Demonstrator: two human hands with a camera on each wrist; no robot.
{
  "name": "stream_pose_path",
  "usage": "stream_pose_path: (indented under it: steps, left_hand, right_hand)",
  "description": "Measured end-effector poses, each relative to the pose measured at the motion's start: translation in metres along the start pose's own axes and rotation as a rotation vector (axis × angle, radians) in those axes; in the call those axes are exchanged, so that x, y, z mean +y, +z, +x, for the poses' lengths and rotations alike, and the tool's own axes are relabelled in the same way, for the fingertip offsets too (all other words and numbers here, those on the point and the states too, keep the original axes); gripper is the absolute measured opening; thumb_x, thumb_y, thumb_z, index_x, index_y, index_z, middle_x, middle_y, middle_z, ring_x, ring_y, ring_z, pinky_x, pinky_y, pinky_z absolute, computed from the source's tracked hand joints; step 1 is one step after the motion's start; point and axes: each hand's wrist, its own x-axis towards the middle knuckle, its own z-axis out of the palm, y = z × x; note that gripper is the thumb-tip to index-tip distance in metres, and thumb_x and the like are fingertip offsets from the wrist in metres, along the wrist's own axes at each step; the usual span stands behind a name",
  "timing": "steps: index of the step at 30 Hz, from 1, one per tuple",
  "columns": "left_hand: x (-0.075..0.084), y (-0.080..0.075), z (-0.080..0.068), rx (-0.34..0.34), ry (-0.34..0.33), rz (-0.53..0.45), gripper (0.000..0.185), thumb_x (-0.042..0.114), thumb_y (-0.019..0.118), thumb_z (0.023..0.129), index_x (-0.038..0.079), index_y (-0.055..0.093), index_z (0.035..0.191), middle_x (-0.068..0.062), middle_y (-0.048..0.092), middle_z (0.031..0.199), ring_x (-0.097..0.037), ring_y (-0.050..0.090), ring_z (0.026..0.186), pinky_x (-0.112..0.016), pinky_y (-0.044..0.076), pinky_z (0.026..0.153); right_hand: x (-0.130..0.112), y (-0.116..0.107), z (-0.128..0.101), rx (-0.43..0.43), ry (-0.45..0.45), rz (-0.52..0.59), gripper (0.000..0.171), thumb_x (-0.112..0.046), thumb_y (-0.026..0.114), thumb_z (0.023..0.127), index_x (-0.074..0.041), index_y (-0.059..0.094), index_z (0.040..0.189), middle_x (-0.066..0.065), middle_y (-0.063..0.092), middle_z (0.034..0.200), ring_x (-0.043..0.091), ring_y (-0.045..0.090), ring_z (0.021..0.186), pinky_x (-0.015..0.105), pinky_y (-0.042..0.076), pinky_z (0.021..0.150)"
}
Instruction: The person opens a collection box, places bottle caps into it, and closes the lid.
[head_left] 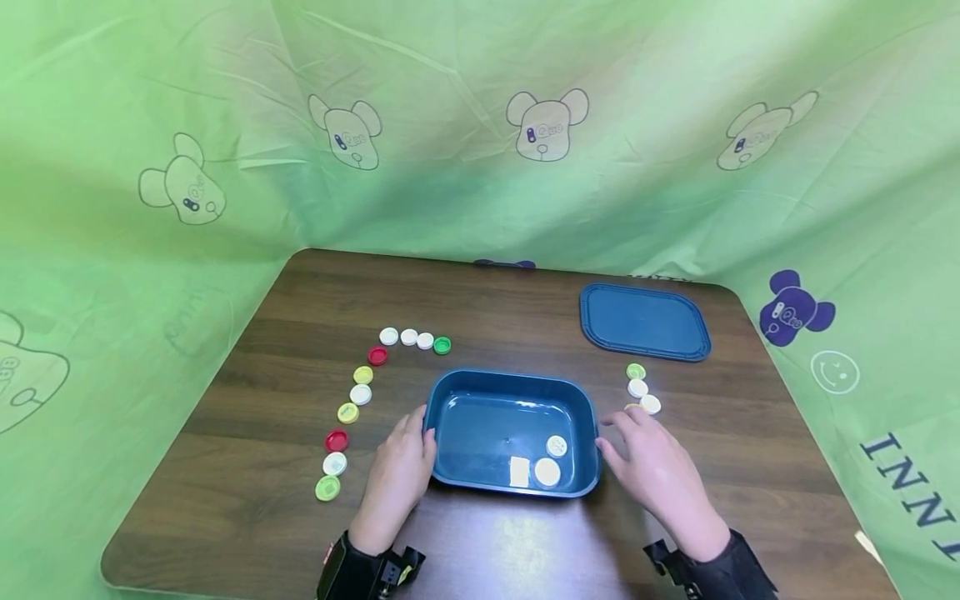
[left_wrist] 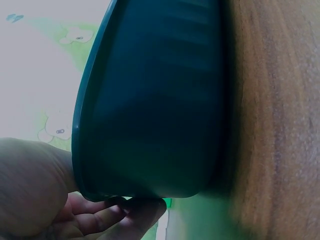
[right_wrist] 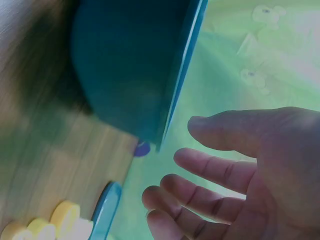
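Left hand [head_left: 401,471] rests against the left wall of the blue tub [head_left: 450,417], fingers fairly straight along its rim, touching but not wrapped round it; right hand [head_left: 652,467] sits just beside the tub's right wall, fingers spread and relaxed, holding nothing; right wrist view shows a gap between fingers [right_wrist: 210,167] and the tub rim. Tub stands on the wooden counter [head_left: 247,492], near its front edge, centred; inside the tub, toward its front right corner: two white caps [head_left: 552,459] and a pale square piece [head_left: 519,472]. Left of the tub, an arc of coloured caps [head_left: 352,403]; right of it, a few caps [head_left: 640,388]; behind-right, the blue lid [head_left: 643,322] lies flat.
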Motion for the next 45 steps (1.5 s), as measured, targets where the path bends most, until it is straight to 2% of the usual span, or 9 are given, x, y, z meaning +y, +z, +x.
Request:
stream_pose_path:
  steps: [4,12,19,25,39,45]
  left_hand:
    - [-0.001,0.0,0.0,0.008,0.005,0.004,0.039,0.011,0.062,0.1,-0.009,0.057,0.132,-0.026,0.065,0.122,-0.041,0.068,0.106,-0.055,0.057,0.086]
    - [-0.001,0.002,0.0,0.023,0.022,0.014,0.038,0.01,0.064,0.098,-0.009,0.059,0.13,-0.024,0.066,0.118,-0.04,0.069,0.101,-0.055,0.058,0.083]
    - [-0.001,0.002,-0.001,0.009,0.013,0.01,0.038,0.011,0.063,0.099,-0.009,0.058,0.131,-0.024,0.066,0.116,-0.04,0.069,0.1,-0.055,0.058,0.083]
    - [-0.001,0.002,-0.001,0.01,0.01,0.008,0.038,0.011,0.063,0.099,-0.009,0.058,0.131,-0.025,0.066,0.117,-0.04,0.069,0.101,-0.055,0.058,0.084]
    - [0.0,0.002,0.0,0.022,0.02,0.006,0.038,0.009,0.063,0.098,-0.009,0.058,0.131,-0.024,0.066,0.115,-0.04,0.069,0.099,-0.055,0.058,0.082]
    - [0.0,0.002,-0.001,0.008,0.005,-0.001,0.039,0.01,0.063,0.099,-0.009,0.058,0.132,-0.025,0.066,0.116,-0.04,0.069,0.099,-0.054,0.058,0.082]
  right_hand:
    - [0.01,0.0,-0.005,0.001,0.018,0.005,0.03,-0.02,0.078,0.087,-0.004,0.072,0.112,0.013,0.065,0.105,0.03,0.066,0.091,0.049,0.057,0.074]
    - [0.03,0.006,-0.015,0.009,0.06,-0.011,0.028,-0.018,0.08,0.085,-0.004,0.072,0.108,0.013,0.064,0.097,0.021,0.058,0.072,0.043,0.052,0.062]
    - [0.051,0.015,-0.025,0.015,0.098,0.003,0.031,-0.017,0.079,0.084,0.0,0.071,0.109,0.016,0.065,0.096,0.035,0.065,0.079,0.054,0.054,0.069]
    - [0.063,0.018,-0.029,-0.036,0.162,-0.012,0.035,-0.02,0.075,0.086,0.004,0.069,0.111,0.014,0.062,0.092,0.032,0.062,0.074,0.054,0.052,0.067]
    - [0.073,0.023,-0.031,-0.081,0.193,0.004,0.031,-0.022,0.076,0.086,0.0,0.069,0.107,0.014,0.062,0.093,0.032,0.063,0.077,0.055,0.053,0.067]
    - [0.075,0.025,-0.031,-0.093,0.2,0.0,0.027,-0.022,0.077,0.085,-0.002,0.068,0.102,0.011,0.06,0.089,0.028,0.06,0.073,0.052,0.05,0.064]
